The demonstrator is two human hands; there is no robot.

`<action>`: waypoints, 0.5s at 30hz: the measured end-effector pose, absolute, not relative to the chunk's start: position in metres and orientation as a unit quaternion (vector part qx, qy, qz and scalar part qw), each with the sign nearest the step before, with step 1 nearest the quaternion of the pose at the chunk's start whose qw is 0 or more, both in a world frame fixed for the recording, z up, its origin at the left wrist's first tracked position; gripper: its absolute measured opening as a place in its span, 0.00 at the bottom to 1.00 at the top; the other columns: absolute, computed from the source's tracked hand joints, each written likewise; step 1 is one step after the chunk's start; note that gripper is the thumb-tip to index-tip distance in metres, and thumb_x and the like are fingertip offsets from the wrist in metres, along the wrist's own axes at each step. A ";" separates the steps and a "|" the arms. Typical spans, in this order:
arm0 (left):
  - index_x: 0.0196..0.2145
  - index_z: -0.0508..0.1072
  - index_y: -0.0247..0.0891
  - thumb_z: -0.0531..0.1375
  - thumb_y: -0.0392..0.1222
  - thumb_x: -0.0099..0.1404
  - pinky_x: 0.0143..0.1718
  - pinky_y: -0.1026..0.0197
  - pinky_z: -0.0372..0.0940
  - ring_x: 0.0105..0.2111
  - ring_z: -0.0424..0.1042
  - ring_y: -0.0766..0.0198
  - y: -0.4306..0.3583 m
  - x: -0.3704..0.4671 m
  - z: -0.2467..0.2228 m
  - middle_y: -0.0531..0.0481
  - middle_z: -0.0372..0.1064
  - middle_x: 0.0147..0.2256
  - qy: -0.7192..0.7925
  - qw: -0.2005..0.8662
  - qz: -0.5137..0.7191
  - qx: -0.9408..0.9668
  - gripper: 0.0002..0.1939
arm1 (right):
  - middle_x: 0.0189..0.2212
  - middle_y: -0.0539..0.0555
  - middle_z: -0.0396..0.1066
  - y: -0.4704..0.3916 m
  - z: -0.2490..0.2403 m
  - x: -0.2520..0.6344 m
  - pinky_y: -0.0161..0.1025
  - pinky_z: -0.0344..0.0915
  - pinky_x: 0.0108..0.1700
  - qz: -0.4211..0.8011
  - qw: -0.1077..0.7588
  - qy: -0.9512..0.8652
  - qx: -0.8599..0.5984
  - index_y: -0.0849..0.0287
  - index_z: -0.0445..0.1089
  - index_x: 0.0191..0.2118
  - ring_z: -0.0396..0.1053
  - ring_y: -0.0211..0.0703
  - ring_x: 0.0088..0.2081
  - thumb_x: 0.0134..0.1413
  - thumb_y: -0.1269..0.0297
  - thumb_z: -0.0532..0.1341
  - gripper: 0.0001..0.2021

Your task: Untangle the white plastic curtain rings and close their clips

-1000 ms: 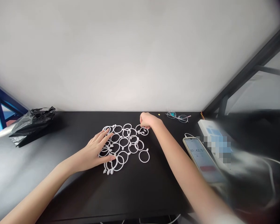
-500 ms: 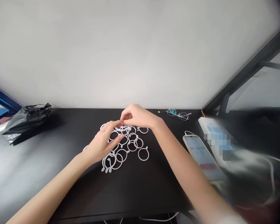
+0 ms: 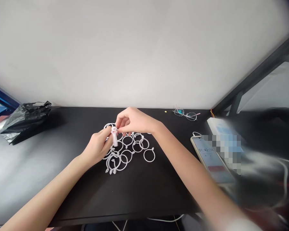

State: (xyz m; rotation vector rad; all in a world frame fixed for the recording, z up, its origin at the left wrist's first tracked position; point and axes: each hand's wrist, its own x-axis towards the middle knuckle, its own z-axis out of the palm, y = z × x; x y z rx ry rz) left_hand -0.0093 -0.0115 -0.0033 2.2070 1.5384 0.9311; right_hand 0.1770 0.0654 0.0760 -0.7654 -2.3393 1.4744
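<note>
My left hand [image 3: 98, 145] is closed in a pinch on a white curtain ring [image 3: 115, 139], which appears nearly edge-on and blurred at the fingertips. Reaching in from the right, my right hand [image 3: 132, 120] has its thumb and fingers closed at the top of the same ring. Whether more than one ring is in the grip, I cannot tell. Below and around the hands lies a loose pile of several white curtain rings [image 3: 127, 155], each with a small knob-like eyelet. One single ring [image 3: 149, 161] lies to the right of the pile.
The black table [image 3: 135, 199] meets a pale wall. A black plastic bag [image 3: 26, 120] lies at the left, eyeglasses [image 3: 185, 114] at the back right. To the right are a phone [image 3: 212, 160] showing a timer, a white box [image 3: 216, 125] and cables.
Both hands have drawn a little left and come together at a white ring, which now shows upright between them. My left hand's fingers have gone from stretched over the pile to pinching.
</note>
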 end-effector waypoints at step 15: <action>0.22 0.58 0.39 0.47 0.49 0.69 0.21 0.65 0.51 0.18 0.54 0.68 -0.006 -0.005 0.009 0.56 0.58 0.19 0.586 0.255 0.305 0.706 0.20 | 0.39 0.56 0.75 0.056 0.085 0.176 0.32 0.67 0.33 0.438 0.158 -0.850 -0.244 0.63 0.69 0.45 0.73 0.39 0.35 0.51 0.73 0.60 0.14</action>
